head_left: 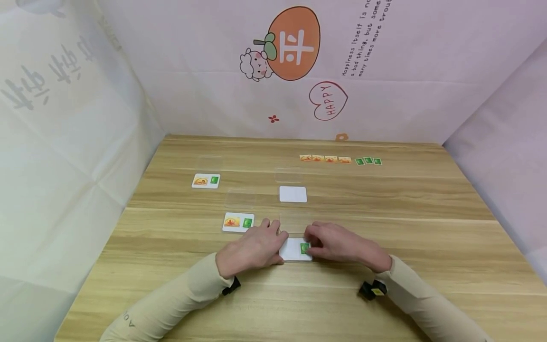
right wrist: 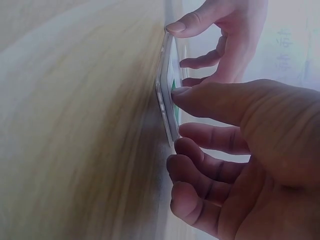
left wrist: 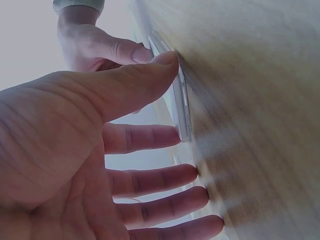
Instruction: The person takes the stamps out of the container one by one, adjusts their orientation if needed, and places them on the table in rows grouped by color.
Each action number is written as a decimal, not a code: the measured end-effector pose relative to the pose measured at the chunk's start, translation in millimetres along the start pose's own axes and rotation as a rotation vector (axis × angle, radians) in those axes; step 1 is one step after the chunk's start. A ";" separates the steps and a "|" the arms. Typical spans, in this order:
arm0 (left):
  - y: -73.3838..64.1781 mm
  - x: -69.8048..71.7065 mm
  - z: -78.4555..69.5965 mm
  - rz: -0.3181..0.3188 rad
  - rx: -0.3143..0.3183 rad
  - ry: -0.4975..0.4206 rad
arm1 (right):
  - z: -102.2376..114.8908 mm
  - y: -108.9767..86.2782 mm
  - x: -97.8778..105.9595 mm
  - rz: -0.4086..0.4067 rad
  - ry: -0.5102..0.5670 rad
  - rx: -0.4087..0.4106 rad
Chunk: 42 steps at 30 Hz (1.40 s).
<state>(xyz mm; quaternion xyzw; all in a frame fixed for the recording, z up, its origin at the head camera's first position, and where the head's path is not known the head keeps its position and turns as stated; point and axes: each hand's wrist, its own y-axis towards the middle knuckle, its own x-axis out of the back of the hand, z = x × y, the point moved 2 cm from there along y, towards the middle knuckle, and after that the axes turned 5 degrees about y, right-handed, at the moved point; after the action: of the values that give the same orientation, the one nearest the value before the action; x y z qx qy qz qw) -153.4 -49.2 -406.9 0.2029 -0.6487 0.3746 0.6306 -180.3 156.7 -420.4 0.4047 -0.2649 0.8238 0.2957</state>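
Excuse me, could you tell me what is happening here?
A person's left hand holds a white card while their right hand touches a green piece on its right end. Two cards at left each bear an orange piece and a green one; a blank card lies farther back. Loose pieces lie beyond.

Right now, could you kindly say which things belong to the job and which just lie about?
Likely in the job:
half-filled card
its green piece
two filled cards
blank card
loose orange pieces
loose green pieces

Likely just decor:
backdrop
heart print
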 end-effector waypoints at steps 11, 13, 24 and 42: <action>0.6 -2.2 -1.2 -0.018 -0.003 0.015 | 0.1 0.4 -1.9 -0.013 0.018 -0.008; 0.5 -2.3 -1.0 -0.014 0.000 0.010 | -0.1 1.2 -2.3 -0.022 0.017 -0.003; -1.8 -0.9 0.1 -0.039 -0.014 0.010 | -0.9 3.1 -3.7 -0.068 0.052 0.043; 0.6 -2.1 -0.2 -0.027 -0.012 0.020 | 2.4 3.1 12.1 -0.019 0.128 0.013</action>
<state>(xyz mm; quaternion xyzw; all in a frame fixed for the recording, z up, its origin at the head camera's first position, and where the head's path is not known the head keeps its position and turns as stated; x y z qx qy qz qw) -153.5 -49.1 -409.1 0.2042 -0.6419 0.3641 0.6432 -187.3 156.3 -409.8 0.3554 -0.2360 0.8470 0.3172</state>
